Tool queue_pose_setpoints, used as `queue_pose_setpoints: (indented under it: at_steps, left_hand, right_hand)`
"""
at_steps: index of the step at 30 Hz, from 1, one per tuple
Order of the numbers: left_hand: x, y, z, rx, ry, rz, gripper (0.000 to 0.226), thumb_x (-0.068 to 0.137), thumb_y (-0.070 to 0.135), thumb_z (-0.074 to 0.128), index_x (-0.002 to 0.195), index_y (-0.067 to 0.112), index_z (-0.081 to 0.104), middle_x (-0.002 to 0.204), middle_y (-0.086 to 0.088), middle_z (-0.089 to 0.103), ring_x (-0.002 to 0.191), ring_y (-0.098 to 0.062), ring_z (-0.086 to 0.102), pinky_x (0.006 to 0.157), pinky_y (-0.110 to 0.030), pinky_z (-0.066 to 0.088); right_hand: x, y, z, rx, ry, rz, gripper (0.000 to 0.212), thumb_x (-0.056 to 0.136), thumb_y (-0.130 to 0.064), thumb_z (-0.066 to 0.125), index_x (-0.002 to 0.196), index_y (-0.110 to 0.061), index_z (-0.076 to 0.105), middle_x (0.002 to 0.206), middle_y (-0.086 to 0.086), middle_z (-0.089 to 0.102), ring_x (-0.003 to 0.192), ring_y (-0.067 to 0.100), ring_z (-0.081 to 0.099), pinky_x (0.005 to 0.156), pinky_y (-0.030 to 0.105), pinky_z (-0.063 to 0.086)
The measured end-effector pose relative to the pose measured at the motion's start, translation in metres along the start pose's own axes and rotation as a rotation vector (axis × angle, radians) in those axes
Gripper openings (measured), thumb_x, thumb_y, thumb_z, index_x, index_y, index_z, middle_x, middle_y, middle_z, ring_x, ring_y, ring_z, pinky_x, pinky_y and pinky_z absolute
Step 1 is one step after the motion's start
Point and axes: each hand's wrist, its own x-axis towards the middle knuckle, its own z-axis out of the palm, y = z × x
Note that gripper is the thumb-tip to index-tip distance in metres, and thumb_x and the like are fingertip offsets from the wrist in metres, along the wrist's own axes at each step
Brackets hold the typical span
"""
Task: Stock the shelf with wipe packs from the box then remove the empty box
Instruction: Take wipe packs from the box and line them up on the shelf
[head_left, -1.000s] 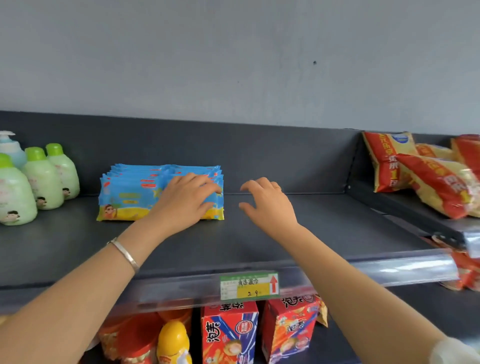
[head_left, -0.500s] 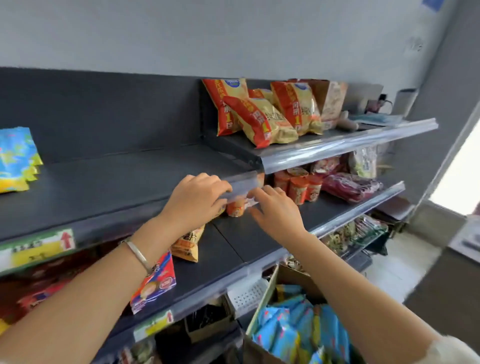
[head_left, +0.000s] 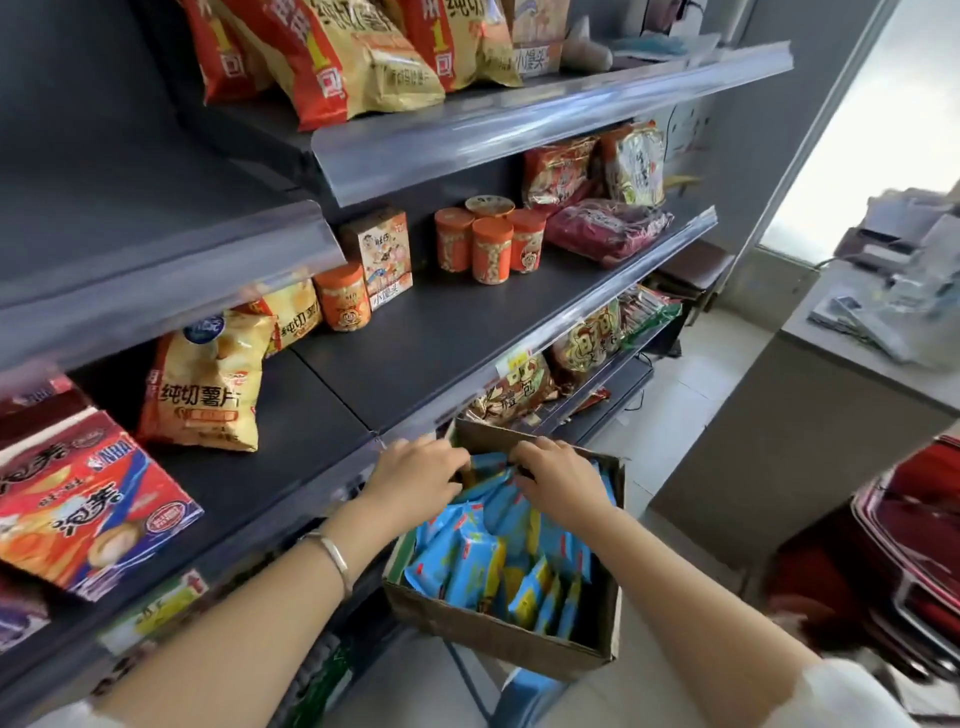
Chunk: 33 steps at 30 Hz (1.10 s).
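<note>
Head view. A second ago both hands were up at the stacked packs on the shelf, and half a second ago they were passing its front edge. Now the left hand and right hand are down in the cardboard box, at its far end. Their fingers curl over the tops of the blue wipe packs, clamped on them, with the fingertips buried. The box sits low beside the shelving and holds plenty of packs. The dark upper shelf shows at upper left, but the stack is out of frame.

Reading: one batch is placed and the next pickup is starting. Removing the box is a long way off.

Blue-and-yellow wipe packs (red accents), brown box
</note>
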Motion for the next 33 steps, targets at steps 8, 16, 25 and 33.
queue_pose_setpoints:
  at_steps: [8, 16, 25, 33]
  left_hand:
    - [0.023, -0.023, 0.062, -0.069, -0.221, -0.03, 0.023, 0.095, 0.025, 0.047, 0.117, 0.025, 0.053, 0.118, 0.003, 0.055, 0.114, -0.021, 0.049, 0.09, -0.036, 0.04]
    - [0.035, -0.033, 0.102, -0.164, -0.399, -0.033, 0.026, 0.096, 0.015, 0.042, 0.121, 0.016, 0.05, 0.118, -0.007, 0.052, 0.103, -0.032, 0.055, 0.081, -0.042, 0.048]
    - [0.048, -0.013, 0.122, -0.09, -0.523, -0.039, 0.017, 0.089, -0.007, 0.039, 0.086, 0.01, 0.041, 0.098, -0.015, 0.052, 0.081, -0.034, 0.054, 0.072, -0.048, 0.046]
    - [0.056, 0.008, 0.148, -0.092, -0.457, -0.216, 0.045, 0.09, -0.004, 0.044, 0.133, 0.006, 0.036, 0.127, -0.016, 0.046, 0.112, -0.034, 0.052, 0.082, -0.041, 0.048]
  right_hand:
    - [0.023, 0.007, 0.087, -0.014, -0.437, 0.036, 0.045, 0.092, -0.028, 0.055, 0.135, -0.021, 0.042, 0.13, 0.008, 0.047, 0.121, 0.032, 0.043, 0.087, 0.04, 0.045]
    - [0.037, -0.01, 0.142, -0.033, -0.485, 0.082, 0.055, 0.085, -0.033, 0.065, 0.128, -0.014, 0.036, 0.128, 0.009, 0.048, 0.121, 0.032, 0.045, 0.093, 0.043, 0.039]
    - [0.034, 0.022, 0.103, 0.057, -0.518, 0.124, 0.042, 0.083, -0.034, 0.066, 0.121, -0.018, 0.053, 0.116, 0.006, 0.047, 0.108, 0.031, 0.054, 0.074, 0.035, 0.043]
    - [0.023, 0.041, 0.085, 0.089, -0.268, 0.389, 0.029, 0.088, -0.028, 0.057, 0.112, -0.016, 0.047, 0.099, 0.005, 0.057, 0.102, 0.03, 0.056, 0.06, 0.033, 0.038]
